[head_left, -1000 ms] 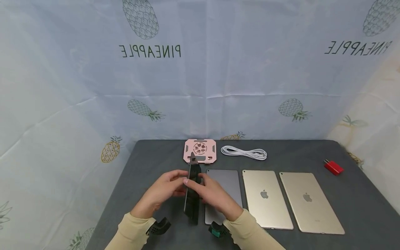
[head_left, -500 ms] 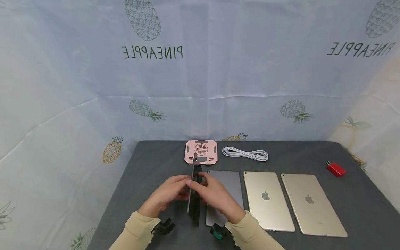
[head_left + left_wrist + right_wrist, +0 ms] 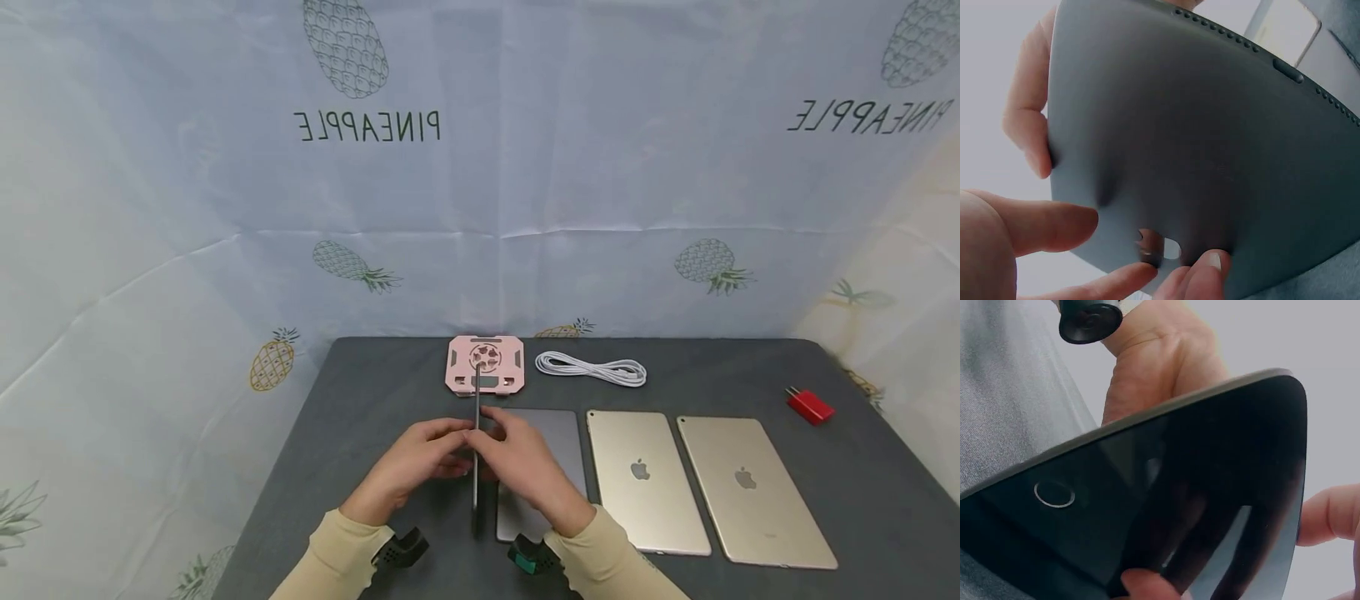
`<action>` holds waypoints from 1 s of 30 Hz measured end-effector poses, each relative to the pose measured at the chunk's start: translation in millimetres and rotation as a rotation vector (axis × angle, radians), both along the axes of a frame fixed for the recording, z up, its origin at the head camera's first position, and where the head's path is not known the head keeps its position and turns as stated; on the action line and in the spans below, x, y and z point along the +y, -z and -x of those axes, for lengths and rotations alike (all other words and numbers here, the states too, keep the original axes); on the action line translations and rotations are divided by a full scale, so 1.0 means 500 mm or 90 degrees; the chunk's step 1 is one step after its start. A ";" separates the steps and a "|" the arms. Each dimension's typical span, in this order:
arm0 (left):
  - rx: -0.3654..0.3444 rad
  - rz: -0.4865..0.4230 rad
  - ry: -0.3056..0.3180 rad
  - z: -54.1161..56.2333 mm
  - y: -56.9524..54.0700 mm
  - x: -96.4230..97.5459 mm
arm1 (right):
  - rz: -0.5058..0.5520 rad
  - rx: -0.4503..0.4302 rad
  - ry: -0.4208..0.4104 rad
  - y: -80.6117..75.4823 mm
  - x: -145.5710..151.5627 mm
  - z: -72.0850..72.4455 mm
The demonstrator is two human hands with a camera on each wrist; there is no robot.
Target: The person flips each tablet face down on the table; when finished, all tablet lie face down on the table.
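Note:
A dark grey tablet stands on edge between my hands, seen as a thin line from above. Its back with the cut-off logo faces my left side; the black screen with its round home button faces right. My right hand grips it, the thumb coming over the upper edge and a fingertip on the screen side. Against the back, the thumb and fingertips of my left hand rest without reaching round it. Where the tablet's lower edge sits is not clear.
Right of the hands a grey tablet lies partly under my right arm, beside a gold tablet and a second gold tablet. Behind lie a pink slotted stand and a coiled white cable. A red charger is far right.
The held tablet has turned from slightly tilted to nearly edge-on, and its dark screen side no longer shows from above. Both hands keep contact and sit slightly further right.

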State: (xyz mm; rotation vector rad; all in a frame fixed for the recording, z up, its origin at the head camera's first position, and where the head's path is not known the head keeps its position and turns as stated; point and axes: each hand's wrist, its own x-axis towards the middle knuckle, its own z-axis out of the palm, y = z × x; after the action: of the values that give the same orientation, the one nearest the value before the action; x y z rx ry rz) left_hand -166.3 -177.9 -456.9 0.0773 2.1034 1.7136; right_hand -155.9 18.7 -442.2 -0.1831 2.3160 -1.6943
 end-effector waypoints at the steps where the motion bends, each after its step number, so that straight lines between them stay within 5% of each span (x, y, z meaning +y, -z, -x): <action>1: 0.004 0.000 -0.001 0.000 0.000 0.000 | 0.016 -0.002 0.001 -0.001 0.002 0.000; 8: 0.020 0.025 -0.027 0.004 0.005 -0.005 | 0.121 -0.010 -0.017 -0.004 0.019 0.005; 18: -0.017 0.091 -0.092 0.021 0.024 -0.045 | 0.190 -0.034 0.013 0.014 0.032 0.005; 30: -0.031 0.110 -0.078 0.020 0.007 -0.100 | 0.212 -0.054 0.009 0.045 0.013 -0.007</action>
State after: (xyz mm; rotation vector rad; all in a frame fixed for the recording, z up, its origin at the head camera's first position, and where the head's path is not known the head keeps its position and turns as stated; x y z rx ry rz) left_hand -176.4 -228.0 -460.2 -0.1454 2.2510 1.5759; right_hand -152.3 25.3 -465.0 -0.1559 1.9668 -2.0446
